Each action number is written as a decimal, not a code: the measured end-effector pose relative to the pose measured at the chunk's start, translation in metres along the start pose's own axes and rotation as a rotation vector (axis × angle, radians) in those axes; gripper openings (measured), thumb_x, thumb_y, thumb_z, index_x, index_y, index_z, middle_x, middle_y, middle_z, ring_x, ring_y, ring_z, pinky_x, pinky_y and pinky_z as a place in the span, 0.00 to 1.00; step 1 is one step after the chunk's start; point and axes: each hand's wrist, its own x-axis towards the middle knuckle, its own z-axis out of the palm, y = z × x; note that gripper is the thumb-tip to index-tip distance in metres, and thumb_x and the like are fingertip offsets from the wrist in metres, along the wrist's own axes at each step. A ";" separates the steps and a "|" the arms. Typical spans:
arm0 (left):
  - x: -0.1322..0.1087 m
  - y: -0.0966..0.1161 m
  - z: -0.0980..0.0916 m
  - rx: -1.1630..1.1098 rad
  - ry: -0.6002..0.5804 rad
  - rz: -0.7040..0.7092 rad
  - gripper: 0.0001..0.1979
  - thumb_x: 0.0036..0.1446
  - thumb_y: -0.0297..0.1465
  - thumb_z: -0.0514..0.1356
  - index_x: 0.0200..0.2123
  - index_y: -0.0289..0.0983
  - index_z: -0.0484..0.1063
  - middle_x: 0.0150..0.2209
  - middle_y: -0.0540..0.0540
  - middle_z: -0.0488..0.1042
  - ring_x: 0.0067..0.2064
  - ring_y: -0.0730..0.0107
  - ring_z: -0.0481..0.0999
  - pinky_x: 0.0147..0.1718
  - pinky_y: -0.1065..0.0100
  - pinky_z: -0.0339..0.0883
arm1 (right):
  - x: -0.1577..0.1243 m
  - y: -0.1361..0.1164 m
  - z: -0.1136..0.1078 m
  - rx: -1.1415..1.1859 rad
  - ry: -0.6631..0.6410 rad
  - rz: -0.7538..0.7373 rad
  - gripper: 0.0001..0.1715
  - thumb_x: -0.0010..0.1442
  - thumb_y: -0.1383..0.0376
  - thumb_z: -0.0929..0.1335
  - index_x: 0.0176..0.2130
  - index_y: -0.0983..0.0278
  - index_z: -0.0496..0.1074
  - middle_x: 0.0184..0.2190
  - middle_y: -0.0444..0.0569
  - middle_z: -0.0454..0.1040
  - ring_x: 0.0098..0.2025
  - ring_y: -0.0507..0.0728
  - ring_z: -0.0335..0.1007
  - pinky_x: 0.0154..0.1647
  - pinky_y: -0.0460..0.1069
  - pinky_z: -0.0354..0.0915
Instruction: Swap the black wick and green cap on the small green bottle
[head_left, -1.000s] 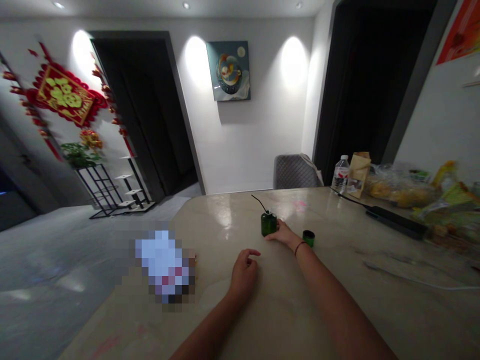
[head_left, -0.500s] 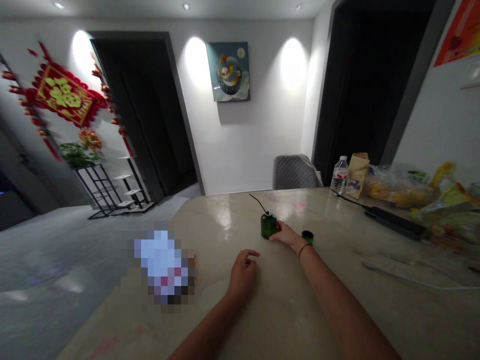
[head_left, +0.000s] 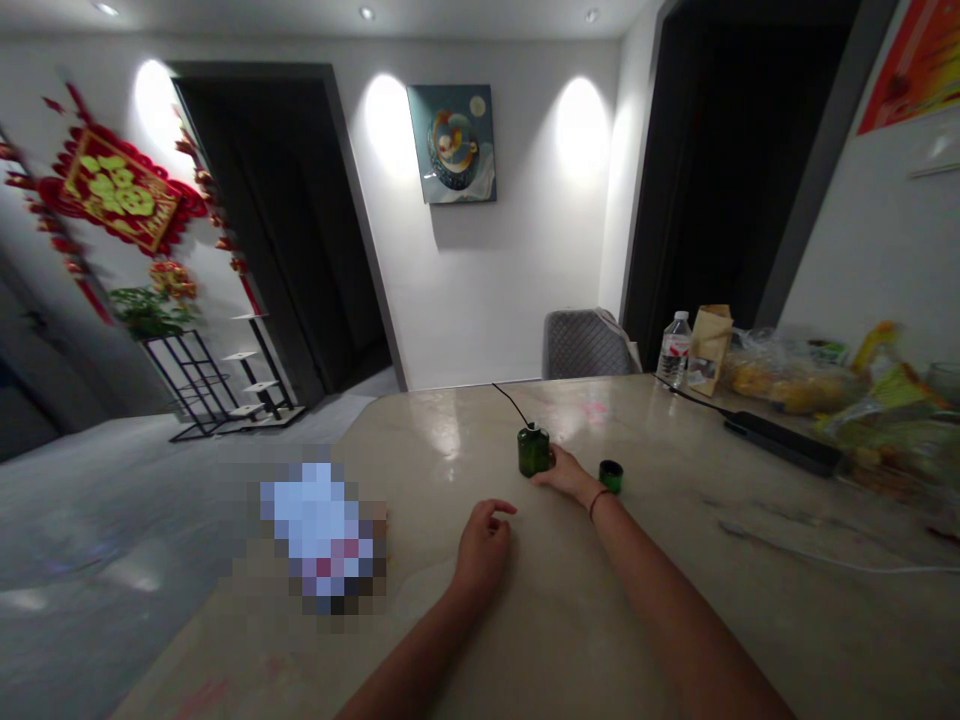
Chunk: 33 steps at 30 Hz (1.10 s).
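1. Head view: green bottle (head_left: 533,453) upright on the pale worktop (head_left: 420,490), mid-scene; a thin dark stick (head_left: 511,405) slants out of its mouth, up and left.
2. Right hand (head_left: 564,474) at the bottle's right side; grip closed on it, thumb low on the near side.
3. Left hand (head_left: 486,540) nearer and left of the bottle, apart from it; grip released, fingers loosely bent.
4. Green cup (head_left: 611,479) just right of the right wrist, dark opening upward.
5. Far right: water bottle (head_left: 674,352), paper bag (head_left: 709,350), black power strip (head_left: 781,443).
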 end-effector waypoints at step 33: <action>0.000 0.005 0.000 0.032 -0.015 -0.014 0.11 0.49 0.22 0.50 0.34 0.37 0.68 0.31 0.50 0.68 0.32 0.75 0.68 0.32 0.75 0.60 | -0.007 -0.008 -0.008 -0.260 -0.041 -0.033 0.35 0.33 0.59 0.75 0.44 0.62 0.67 0.43 0.49 0.71 0.46 0.60 0.66 0.45 0.51 0.61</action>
